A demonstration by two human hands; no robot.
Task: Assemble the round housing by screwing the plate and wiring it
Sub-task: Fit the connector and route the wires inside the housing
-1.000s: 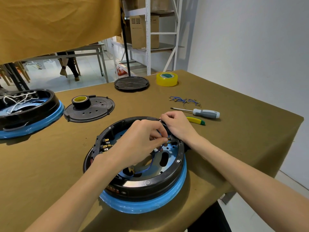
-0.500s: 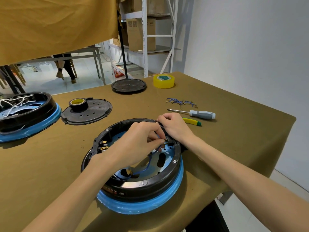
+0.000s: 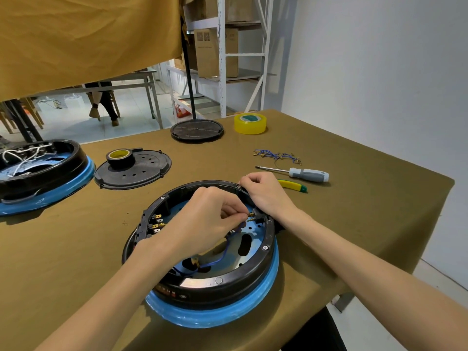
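The round housing, black w/ a blue lower rim, sits on the counter near its front edge, directly under both hands. Inside it lies a blue metal plate w/ oval slots, and a blue wire runs across the plate toward a black opening at approx. 7 o'clock of the housing.

The left hand is curled over the housing centre; its fingertips pinch a small brass connector at the wire end, close to the terminals at approx. 2 o'clock of the inner wall. The right hand is curled on the housing rim at 1–2 o'clock, fingers bent round the edge, gripping it. More brass terminals stand at 9 o'clock of the inner wall.

At 2 o'clock from the housing lie a grey-handled screwdriver, a yellow-green tool just beside the right hand, and a bundle of blue wires behind the screwdriver. At 12 o'clock, far back, a yellow tape roll. At 10 o'clock a black perforated cover w/ a black tape roll on it, and further left a second housing w/ white wires inside.
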